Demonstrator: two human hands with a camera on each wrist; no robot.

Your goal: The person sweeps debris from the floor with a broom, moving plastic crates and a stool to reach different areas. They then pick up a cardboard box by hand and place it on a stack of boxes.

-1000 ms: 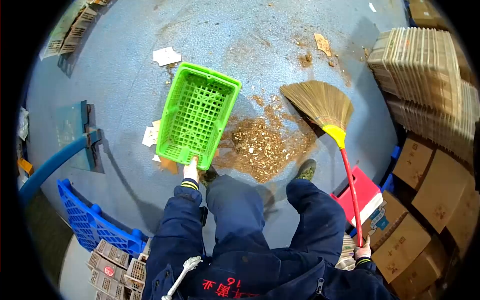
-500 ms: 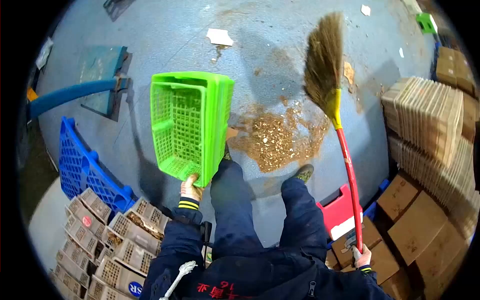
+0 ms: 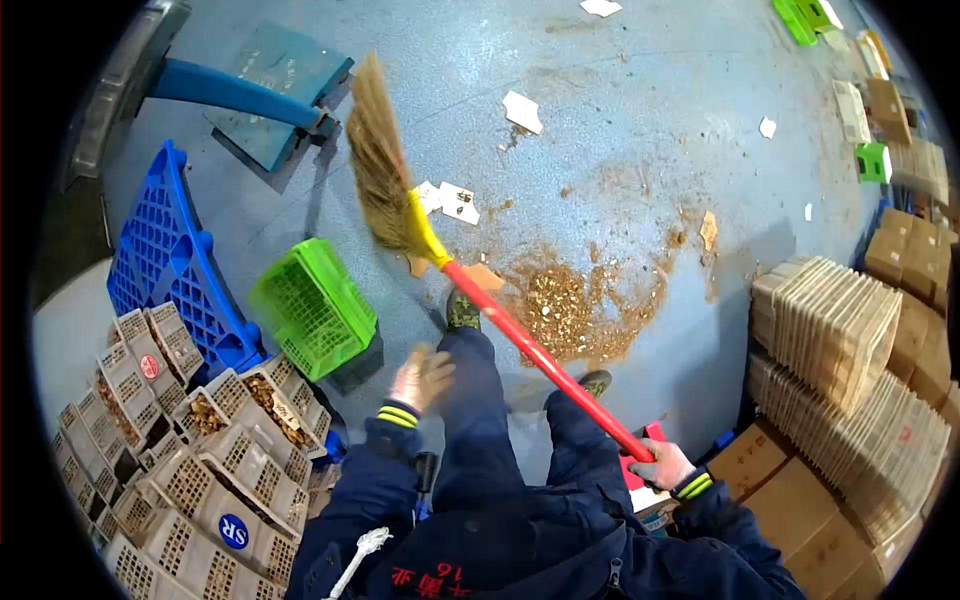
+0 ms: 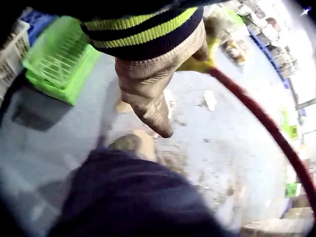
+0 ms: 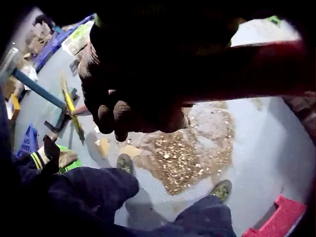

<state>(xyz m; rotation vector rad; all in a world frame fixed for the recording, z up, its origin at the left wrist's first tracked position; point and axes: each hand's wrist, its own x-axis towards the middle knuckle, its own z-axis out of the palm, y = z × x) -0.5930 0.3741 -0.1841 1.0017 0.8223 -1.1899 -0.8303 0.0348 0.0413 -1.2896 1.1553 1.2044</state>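
Note:
My gloved right hand (image 3: pixel 662 466) grips the red handle (image 3: pixel 545 362) of a broom near its end. The broom's bristles (image 3: pixel 378 165) and yellow collar reach across the front, up to the left. My gloved left hand (image 3: pixel 423 378) is in front of my left leg, fingers extended and holding nothing. Left of it, apart from the hand, is a green plastic basket (image 3: pixel 318 312), tilted and partly blurred, with a shadow beside it. In the left wrist view the basket (image 4: pixel 61 59) looks like two nested ones. A pile of brown and pale debris (image 3: pixel 570 310) lies before my feet.
Stacked pale crates (image 3: pixel 230 480) and a blue pallet (image 3: pixel 180 265) stand at left. Behind them is a blue platform (image 3: pixel 280 95) with a blue post. Stacked pale baskets (image 3: pixel 820 330) and cardboard boxes (image 3: pixel 820 500) line the right. Paper scraps (image 3: pixel 522 112) and a red dustpan (image 5: pixel 276 217) are nearby.
My left hand has let go of the green basket, which is now lower and nearer the blue pallet. My right hand has swung the broom's bristles from the right across to the left.

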